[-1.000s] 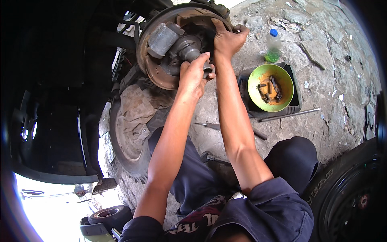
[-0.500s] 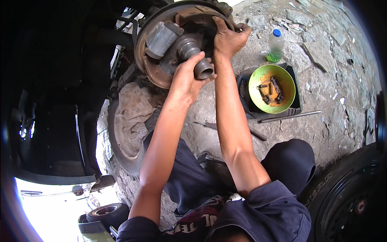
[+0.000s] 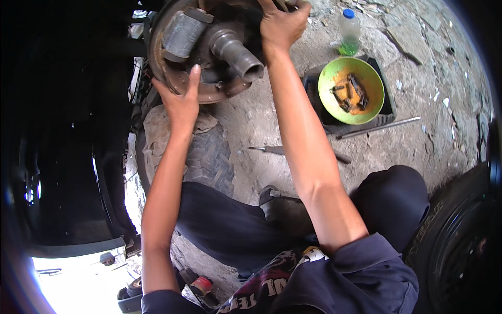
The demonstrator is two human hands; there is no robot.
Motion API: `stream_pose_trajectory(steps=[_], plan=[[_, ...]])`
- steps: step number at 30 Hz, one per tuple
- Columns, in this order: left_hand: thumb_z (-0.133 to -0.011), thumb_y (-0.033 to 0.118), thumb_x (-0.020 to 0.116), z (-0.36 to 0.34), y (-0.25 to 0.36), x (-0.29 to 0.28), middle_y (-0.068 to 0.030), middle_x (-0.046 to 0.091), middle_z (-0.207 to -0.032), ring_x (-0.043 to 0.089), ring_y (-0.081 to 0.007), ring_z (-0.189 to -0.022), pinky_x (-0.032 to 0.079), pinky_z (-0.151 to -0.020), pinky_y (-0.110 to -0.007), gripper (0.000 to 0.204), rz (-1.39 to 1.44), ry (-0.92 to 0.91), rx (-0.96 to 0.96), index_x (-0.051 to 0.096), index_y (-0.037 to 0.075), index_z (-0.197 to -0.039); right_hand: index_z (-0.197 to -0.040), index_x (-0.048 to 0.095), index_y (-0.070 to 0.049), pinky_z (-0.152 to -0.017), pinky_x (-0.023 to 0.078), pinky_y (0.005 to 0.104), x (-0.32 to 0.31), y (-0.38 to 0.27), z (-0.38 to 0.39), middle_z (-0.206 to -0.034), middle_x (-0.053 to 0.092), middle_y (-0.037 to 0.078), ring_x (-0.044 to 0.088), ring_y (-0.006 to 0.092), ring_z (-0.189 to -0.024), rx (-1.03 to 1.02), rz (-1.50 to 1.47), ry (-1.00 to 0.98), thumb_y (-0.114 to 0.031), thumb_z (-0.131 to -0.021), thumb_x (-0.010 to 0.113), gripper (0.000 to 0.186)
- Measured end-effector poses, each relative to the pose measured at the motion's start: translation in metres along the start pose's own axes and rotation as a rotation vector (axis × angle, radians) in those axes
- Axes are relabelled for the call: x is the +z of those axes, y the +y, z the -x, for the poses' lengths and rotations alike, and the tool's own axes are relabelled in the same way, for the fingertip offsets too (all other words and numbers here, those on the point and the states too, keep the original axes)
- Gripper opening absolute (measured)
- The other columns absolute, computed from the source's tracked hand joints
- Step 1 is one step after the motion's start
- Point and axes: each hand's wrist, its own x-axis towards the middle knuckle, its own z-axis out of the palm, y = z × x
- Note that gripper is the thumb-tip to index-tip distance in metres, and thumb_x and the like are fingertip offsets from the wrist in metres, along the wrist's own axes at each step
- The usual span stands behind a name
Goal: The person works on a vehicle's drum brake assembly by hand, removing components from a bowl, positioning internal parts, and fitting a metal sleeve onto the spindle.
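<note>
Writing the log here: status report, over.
Left grip on brake assembly, lower-left rim; right grip on its right side. Hollow spindle uncovered between them. Nothing covers its open end.

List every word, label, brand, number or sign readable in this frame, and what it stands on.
Dark shirt: pale letters, partly folded; wording not copied here.
Tire at right: raised sidewall letters, partly shadowed; not copied here.
Red object at lower left: any print too small to read.
Hub assembly: no legible marks.
</note>
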Motion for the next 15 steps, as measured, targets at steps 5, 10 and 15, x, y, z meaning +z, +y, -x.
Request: stream_pose_trajectory(steps=[5, 10, 15], plan=[[-0.081, 0.028, 0.084, -0.011, 0.005, -0.006, -0.0216, 0.058, -0.124, 0.058, -0.0295, -0.113, 0.045, -0.099, -0.040, 0.070, 0.087, -0.059, 0.098, 0.046, -0.007, -0.128, -0.105, 0.060, 0.001, -0.079, 0.051, 0.0436, -0.004, 0.007, -0.003, -0.092, 0.070, 0.020, 0.066, 0.0374, -0.085, -0.051, 0.011, -0.047, -0.052, -0.073, 0.086, 0.067], [-0.077, 0.017, 0.084, -0.026, 0.014, -0.010, -0.0186, 0.066, -0.112, 0.065, -0.0278, -0.102, 0.050, -0.091, -0.039, 0.057, 0.129, -0.083, 0.111, 0.053, -0.006, -0.119, -0.101, 0.067, 0.002, -0.081, 0.051, 0.0430, -0.007, 0.021, -0.003, -0.091, 0.071, 0.021, 0.068, 0.0365, -0.087, -0.055, 0.037, -0.084, -0.057, -0.082, 0.076, 0.063], [-0.070, 0.026, 0.087, -0.042, 0.010, -0.015, -0.0201, 0.071, -0.098, 0.069, -0.0313, -0.090, 0.053, -0.083, -0.039, 0.055, 0.100, -0.066, 0.216, 0.059, -0.005, -0.107, -0.103, 0.071, 0.005, -0.082, 0.050, 0.0435, -0.011, 0.022, 0.005, -0.091, 0.072, 0.025, 0.068, 0.0403, -0.089, -0.015, -0.008, -0.132, -0.061, -0.088, 0.068, 0.067]])
